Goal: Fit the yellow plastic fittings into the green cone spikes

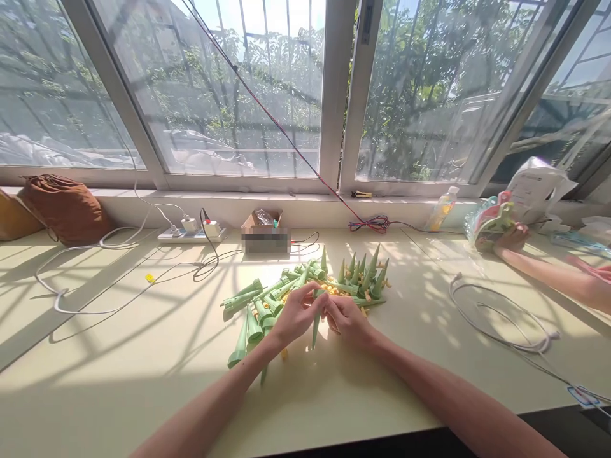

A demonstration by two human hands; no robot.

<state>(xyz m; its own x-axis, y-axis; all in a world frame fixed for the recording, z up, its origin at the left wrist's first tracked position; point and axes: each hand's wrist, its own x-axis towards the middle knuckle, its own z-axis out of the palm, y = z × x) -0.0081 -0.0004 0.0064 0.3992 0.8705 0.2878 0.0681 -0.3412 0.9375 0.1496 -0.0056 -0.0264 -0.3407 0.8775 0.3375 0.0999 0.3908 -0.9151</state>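
My left hand [301, 310] pinches a green plastic cone [316, 331], its tip pointing down toward the table. Close against it, my right hand [351, 320] has its fingertips pressed together at the wide end of the cone; whatever they hold is hidden. Many more green cones [245, 331] lie in a heap around and behind my hands. To the right of the heap, several cones [370, 270] stand with their points up. Small yellow pieces [329, 283] are scattered among the cones.
Behind the heap stand a small box [266, 240] and a power strip [191, 235] with plugs and cables. A coiled grey cable [501, 346] lies at right. Another person's hand [513, 237] touches colourful items [494, 222] near a bottle [443, 208]. A brown bag [67, 210] sits at left.
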